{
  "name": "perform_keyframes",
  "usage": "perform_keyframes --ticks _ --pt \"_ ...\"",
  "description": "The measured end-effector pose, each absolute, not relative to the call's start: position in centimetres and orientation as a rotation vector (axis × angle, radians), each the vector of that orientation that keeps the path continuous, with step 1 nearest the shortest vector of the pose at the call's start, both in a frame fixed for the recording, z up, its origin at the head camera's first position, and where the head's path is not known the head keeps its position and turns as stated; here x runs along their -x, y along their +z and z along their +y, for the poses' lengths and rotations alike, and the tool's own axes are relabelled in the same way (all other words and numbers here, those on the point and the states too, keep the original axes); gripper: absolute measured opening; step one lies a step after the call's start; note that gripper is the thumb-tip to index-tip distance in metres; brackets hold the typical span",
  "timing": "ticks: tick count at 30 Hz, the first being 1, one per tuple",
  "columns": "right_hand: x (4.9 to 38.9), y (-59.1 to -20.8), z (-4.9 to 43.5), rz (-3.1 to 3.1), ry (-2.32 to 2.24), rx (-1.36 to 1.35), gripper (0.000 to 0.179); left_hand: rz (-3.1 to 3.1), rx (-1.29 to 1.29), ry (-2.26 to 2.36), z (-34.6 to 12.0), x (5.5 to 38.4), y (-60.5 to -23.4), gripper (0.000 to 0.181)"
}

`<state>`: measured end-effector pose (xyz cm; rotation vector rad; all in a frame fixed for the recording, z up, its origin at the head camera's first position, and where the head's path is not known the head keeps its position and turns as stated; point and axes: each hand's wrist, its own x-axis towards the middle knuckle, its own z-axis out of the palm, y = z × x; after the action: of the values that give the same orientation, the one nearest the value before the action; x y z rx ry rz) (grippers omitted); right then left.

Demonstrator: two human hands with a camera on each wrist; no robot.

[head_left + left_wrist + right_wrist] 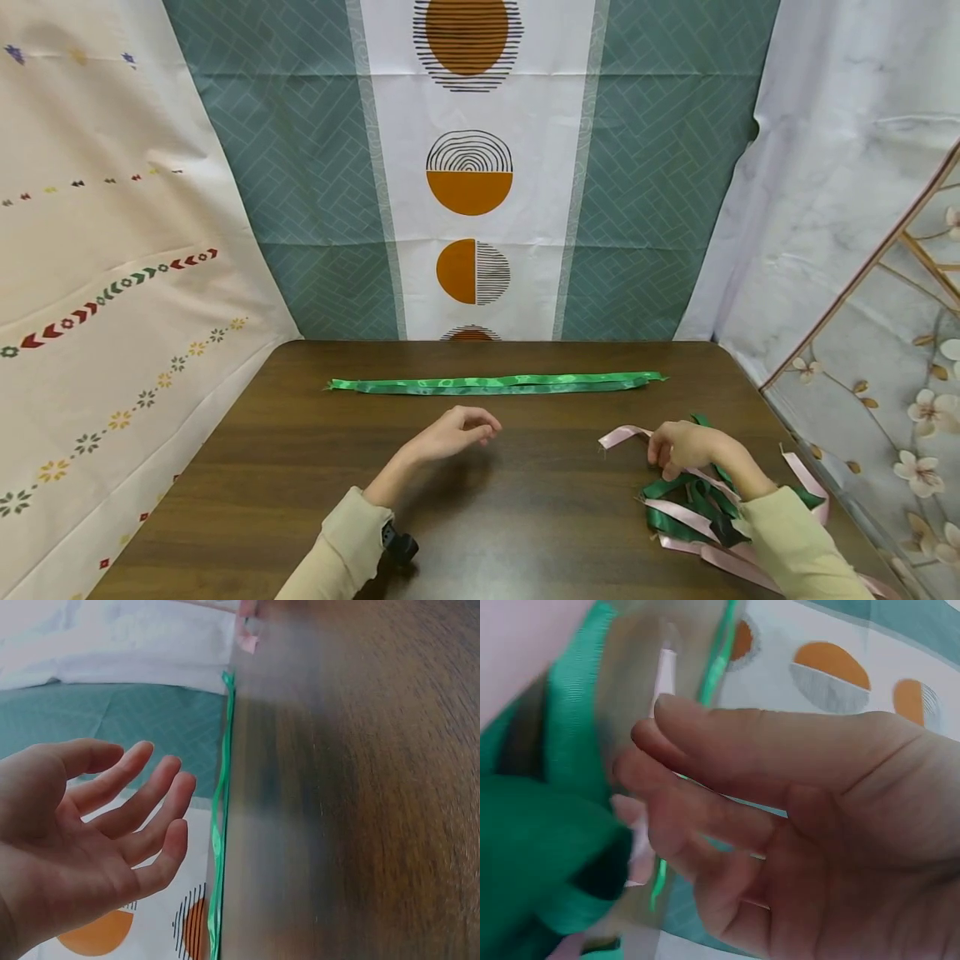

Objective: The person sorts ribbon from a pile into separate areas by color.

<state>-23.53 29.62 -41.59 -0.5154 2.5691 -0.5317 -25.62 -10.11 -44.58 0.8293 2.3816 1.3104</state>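
Note:
My left hand [453, 433] hovers over the middle of the table with its fingers loosely bent; in the left wrist view the palm holds nothing. On the right, my right hand [686, 446] is over a tangle of green ribbons [663, 523] and pink ribbons [738, 567]. Its fingers are loosely curled, thumb close to the index finger [641, 742]. A pink ribbon end [622, 435] sticks out left of that hand; whether the fingertips touch it is hidden. Toward the back, two green ribbons [495, 385] lie stretched out side by side.
The brown wooden table [300, 483] ends at a patterned cloth [472, 275] hanging behind it. A cream embroidered cloth [112, 333] hangs at the left, and a white floral cloth [885, 400] at the right. A small black camera [397, 543] is strapped to the left wrist.

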Motion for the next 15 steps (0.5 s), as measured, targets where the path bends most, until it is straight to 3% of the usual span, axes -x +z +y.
perform_keyframes --ticks 15 --pt "22.8 -43.3 29.0 2.703 -0.257 0.479 0.030 2.365 -0.830 1.227 -8.7 26.5 -45.7 0.025"
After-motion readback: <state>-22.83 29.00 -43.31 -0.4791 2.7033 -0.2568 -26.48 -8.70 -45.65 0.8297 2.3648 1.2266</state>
